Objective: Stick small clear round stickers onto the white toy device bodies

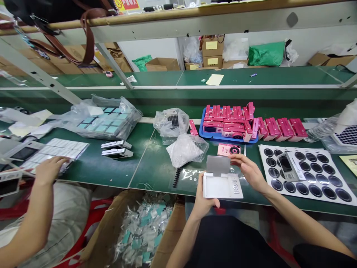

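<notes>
My left hand [202, 203] is closed around the lower left side of a small white digital camera [220, 187], with its button side facing up. The camera's grey flip-up screen [217, 165] stands raised on its hinge, and my right hand [249, 173] pinches its right edge with the fingertips. Just beyond lies a pink camera [223, 149] with a black lens ring. To the right, a white sheet of round black stickers [308, 172] carries a silver-white camera [290, 167]. Bags of small white parts [185, 149] lie left of my hands.
A blue tray [205, 134] holds several pink cameras, with more beside it. Two white cameras [116, 149] lie farther left, near a bag of teal-covered screens [108, 121]. A co-worker's hand [51, 169] reaches over a white sheet. A cardboard box [107, 223] of scraps stands below the table edge.
</notes>
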`<state>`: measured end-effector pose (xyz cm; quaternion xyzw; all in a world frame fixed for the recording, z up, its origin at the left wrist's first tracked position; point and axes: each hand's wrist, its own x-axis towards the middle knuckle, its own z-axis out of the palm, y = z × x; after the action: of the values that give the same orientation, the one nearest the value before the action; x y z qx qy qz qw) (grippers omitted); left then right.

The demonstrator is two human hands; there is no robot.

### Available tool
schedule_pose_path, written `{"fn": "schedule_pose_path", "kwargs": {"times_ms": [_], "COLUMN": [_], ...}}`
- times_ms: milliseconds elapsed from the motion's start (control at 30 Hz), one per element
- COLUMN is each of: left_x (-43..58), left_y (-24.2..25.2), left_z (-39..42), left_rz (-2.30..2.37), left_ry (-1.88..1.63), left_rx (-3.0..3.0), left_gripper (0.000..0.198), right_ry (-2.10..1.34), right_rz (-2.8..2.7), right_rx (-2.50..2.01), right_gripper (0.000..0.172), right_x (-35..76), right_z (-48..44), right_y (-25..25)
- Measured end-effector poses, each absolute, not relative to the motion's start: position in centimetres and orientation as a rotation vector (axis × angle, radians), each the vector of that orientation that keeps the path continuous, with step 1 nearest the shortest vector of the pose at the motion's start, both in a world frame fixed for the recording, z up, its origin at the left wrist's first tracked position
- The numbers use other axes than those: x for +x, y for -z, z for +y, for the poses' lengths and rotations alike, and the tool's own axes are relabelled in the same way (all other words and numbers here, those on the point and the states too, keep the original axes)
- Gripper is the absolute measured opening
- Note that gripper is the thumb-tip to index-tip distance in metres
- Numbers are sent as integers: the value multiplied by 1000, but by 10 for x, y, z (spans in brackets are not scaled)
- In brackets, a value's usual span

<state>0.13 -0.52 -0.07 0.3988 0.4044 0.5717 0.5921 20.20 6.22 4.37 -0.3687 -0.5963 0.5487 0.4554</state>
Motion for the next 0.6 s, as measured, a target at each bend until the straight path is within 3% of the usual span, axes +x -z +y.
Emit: {"fn": "schedule_pose_path", "kwargs": {"times_ms": [267, 400, 600], "left_x": [1, 5, 8], "left_y": [0, -4, -10], "left_z": [5, 6, 3], "left_rz": [985, 941, 966], "left_ry": [-1422, -1403, -1353], "left_rx": [903, 934, 959], "left_gripper": [101, 100, 101], "right_ry": [-912, -608, -328], "right_rz": [-1970, -2313, -2548], "right_rx": [-732, -847, -850], "right_gripper": [31, 52, 59], "right_x": [195, 181, 182], "right_z": [40, 35, 38], "right_y": [-67, -69, -58]}}
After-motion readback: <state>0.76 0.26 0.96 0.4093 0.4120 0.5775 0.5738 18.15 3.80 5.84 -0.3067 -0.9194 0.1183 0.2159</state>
